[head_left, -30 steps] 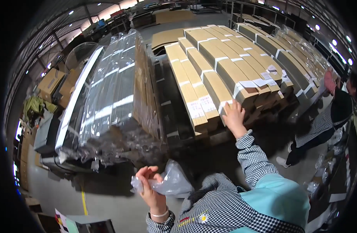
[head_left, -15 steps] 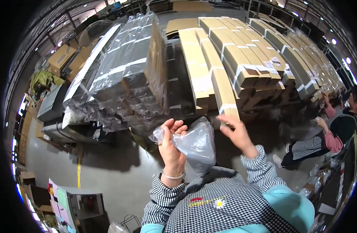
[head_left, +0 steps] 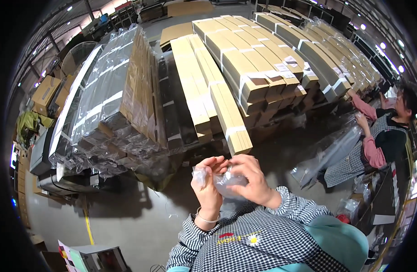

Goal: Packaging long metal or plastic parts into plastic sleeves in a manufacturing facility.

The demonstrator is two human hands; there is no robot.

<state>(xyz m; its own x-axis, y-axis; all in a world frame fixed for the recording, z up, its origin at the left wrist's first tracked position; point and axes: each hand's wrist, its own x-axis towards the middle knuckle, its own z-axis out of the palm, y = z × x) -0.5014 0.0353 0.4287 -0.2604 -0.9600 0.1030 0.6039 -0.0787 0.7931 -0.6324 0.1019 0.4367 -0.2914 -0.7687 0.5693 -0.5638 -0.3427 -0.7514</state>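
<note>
A clear plastic bag (head_left: pixel 227 182) is gathered in front of my chest, between my two hands. My left hand (head_left: pixel 207 187) is closed round one end, with a crumpled bit poking out past the thumb. On the other side, my right hand (head_left: pixel 254 180) has its fingers bent and pressed onto the plastic. Both hands hide much of the bag, and its lower part blends into my checked apron. Just beyond my fingertips is the near end of a strapped bundle of long cardboard boxes (head_left: pixel 238 136).
Plastic-wrapped long boxes (head_left: pixel 104 95) are stacked at left; more strapped cardboard boxes (head_left: pixel 249 59) lie at centre and right. A co-worker (head_left: pixel 376 140) at the right handles a long clear plastic sleeve (head_left: pixel 326 156). A grey open-fronted box (head_left: pixel 104 259) stands at the lower left.
My right hand has come left and down onto the bag, which is now bunched smaller between my hands. The view has turned to the right, showing more of the co-worker.
</note>
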